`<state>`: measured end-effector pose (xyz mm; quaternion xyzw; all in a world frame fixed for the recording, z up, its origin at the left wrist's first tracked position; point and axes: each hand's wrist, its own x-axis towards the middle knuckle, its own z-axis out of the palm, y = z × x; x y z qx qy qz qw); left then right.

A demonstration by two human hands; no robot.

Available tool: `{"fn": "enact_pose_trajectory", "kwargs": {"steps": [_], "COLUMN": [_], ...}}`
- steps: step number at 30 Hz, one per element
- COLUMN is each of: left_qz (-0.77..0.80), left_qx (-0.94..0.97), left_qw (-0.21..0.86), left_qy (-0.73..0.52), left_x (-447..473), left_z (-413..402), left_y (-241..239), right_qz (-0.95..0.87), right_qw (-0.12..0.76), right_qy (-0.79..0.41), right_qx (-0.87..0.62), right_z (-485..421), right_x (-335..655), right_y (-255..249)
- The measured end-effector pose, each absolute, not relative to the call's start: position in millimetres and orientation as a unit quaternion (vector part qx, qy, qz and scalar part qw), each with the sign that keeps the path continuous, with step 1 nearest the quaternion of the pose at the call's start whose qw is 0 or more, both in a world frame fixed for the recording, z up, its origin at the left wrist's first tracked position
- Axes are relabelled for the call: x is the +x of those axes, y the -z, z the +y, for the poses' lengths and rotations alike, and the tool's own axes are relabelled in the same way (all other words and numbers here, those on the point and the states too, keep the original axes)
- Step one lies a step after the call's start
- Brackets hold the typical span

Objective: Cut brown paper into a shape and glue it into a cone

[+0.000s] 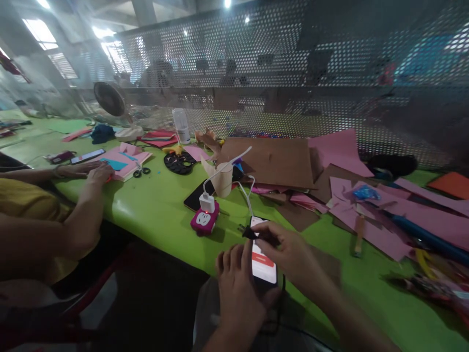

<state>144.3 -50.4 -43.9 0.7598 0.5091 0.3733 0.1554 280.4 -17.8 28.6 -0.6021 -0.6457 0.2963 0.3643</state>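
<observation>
In the head view, my right hand [281, 244] pinches a black power plug [249, 232], its prongs pointing left. A dark cord hangs beneath that hand. Under the plug, a lit phone [263, 270] shows a white screen with an orange-red band. My left hand [240, 288] grips the phone's lower part, fingers along its left side and thumb near the lower right corner. To the left of the plug, apart from it, stands a magenta power socket block [200, 223]. A white charger [207, 202] with a white cable sits plugged into it.
Behind the block lie a dark phone [194, 196] and a cardboard roll [222, 180]. Brown cardboard [269, 161] and pink paper scraps [373, 225] cover the right side. A co-worker's hands [97, 171] rest on papers at left, near scissors [142, 171]. A perforated metal screen [234, 63] stands behind.
</observation>
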Motion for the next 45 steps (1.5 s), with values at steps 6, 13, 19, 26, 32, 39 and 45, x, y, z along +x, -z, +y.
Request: {"fn": "enact_pose_trajectory", "kwargs": {"steps": [6,13,19,26,32,39,45], "left_qz": [0.518,0.594,0.566,0.569,0.583,0.575,0.543], "left_qx": [0.758,0.666,0.655,0.693,0.705,0.708,0.698], "left_qw": [0.168,0.205,0.302,0.224,0.161,0.178,0.138], "left_qy": [-0.36,-0.402,-0.4,-0.382,-0.371,-0.37,-0.446], "left_x": [86,30,39,48,50,48,45], "left_z": [-41,17,53,55,55,56,45], "left_y": [37,22,34,41,42,48,42], "right_qz": [-0.717,-0.765,-0.777,-0.793,-0.813,-0.819,-0.786], "right_qw": [0.298,0.22,0.215,0.203,0.19,0.133,0.189], "right_qy": [-0.256,-0.181,-0.18,-0.166,-0.125,-0.084,-0.105], "right_qx": [-0.575,-0.577,-0.563,-0.55,-0.536,-0.551,-0.579], "right_z": [2,25,28,38,41,38,7], "right_x": [252,235,233,230,222,213,239], "right_y": [-23,-10,-6,-4,5,-6,-35]}}
